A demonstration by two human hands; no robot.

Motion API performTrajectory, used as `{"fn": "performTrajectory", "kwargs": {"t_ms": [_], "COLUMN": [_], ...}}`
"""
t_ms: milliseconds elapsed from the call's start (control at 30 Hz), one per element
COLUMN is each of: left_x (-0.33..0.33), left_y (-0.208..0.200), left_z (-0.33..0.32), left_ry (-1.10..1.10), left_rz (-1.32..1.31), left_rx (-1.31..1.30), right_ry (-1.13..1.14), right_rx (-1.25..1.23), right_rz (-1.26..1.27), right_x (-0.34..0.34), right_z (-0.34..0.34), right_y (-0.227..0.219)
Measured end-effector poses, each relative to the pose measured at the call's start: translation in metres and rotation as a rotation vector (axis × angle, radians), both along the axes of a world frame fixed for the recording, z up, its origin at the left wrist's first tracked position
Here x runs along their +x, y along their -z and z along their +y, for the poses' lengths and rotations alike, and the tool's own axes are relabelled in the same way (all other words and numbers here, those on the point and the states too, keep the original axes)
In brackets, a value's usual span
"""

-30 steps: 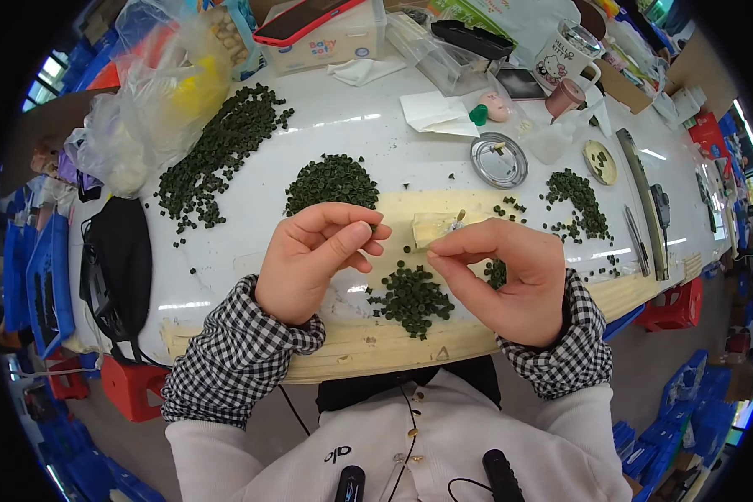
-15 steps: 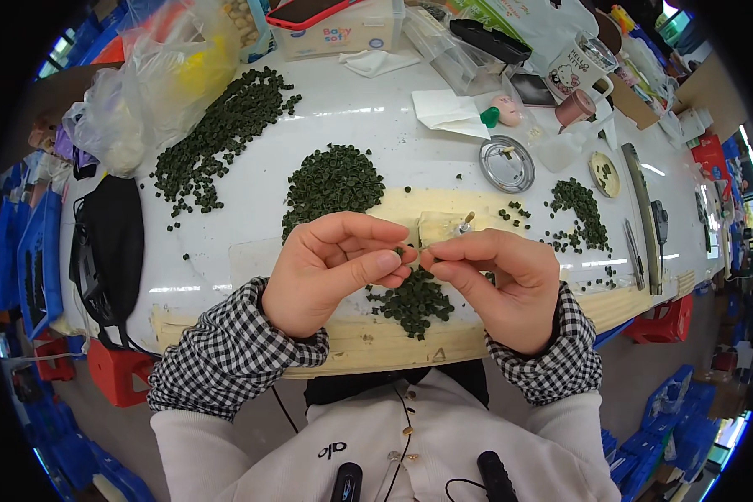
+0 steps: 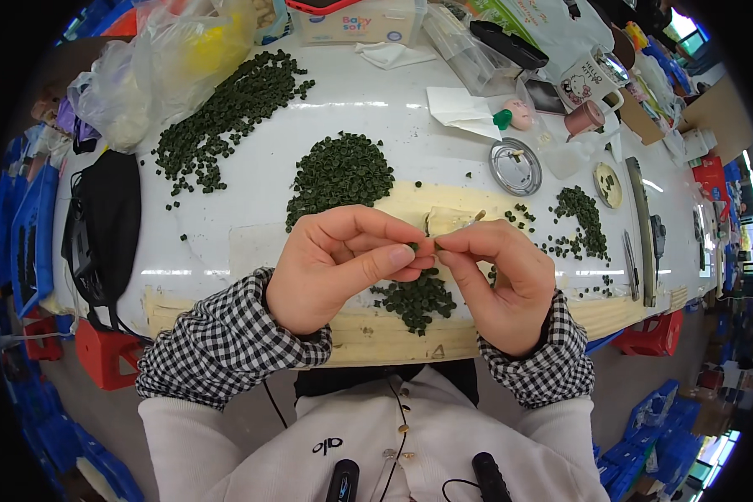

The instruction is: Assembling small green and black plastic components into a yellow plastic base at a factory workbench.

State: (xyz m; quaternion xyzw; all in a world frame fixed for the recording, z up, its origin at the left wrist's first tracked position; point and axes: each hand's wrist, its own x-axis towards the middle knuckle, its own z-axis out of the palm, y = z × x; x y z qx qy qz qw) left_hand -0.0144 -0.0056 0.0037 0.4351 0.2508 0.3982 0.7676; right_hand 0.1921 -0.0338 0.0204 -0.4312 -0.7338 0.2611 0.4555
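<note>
Over the near edge of the table, my left hand (image 3: pixel 330 272) pinches a small dark green piece (image 3: pixel 413 248) between thumb and fingers. Facing it, my right hand (image 3: pixel 510 280) has its thumb and forefinger drawn together close to that piece; what sits between those fingertips is too small to make out. Below the fingers lies a small pile of dark green pieces (image 3: pixel 418 305). A larger heap of the same pieces (image 3: pixel 340 180) rests just beyond my left hand. Behind my right fingers is a cream-coloured block (image 3: pixel 449 219) with a short peg beside it.
More green pieces lie in a long heap (image 3: pixel 234 109) at far left and a scatter (image 3: pixel 584 222) at right. A round metal lid (image 3: pixel 514 167), a shallow dish (image 3: pixel 607 185), tweezers (image 3: pixel 630 266) and a mug (image 3: pixel 588 82) stand right. Plastic bags (image 3: pixel 184 58) and a black bag (image 3: pixel 105 234) are left.
My fingertips stay close together, and the green piece shows a little more at my left fingertips. The whole view has shifted slightly.
</note>
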Motion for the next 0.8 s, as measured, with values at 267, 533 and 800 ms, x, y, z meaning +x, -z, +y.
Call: {"fn": "performTrajectory", "kwargs": {"t_ms": [267, 533, 800], "left_x": [0.0006, 0.0022, 0.0022], "left_y": [0.0033, 0.0022, 0.0035], "left_z": [-0.0019, -0.0039, -0.0055], "left_ry": [-0.011, -0.013, -0.047], "left_rz": [0.069, 0.081, 0.091], "left_rx": [0.096, 0.003, 0.026], "right_ry": [-0.028, -0.028, -0.033], "right_rx": [-0.129, 0.029, 0.083], "right_rz": [0.188, 0.021, 0.007], "right_x": [-0.0033, -0.0039, -0.0061], "right_z": [0.0004, -0.0007, -0.0004], "right_y": [0.0089, 0.0058, 0.0071]}}
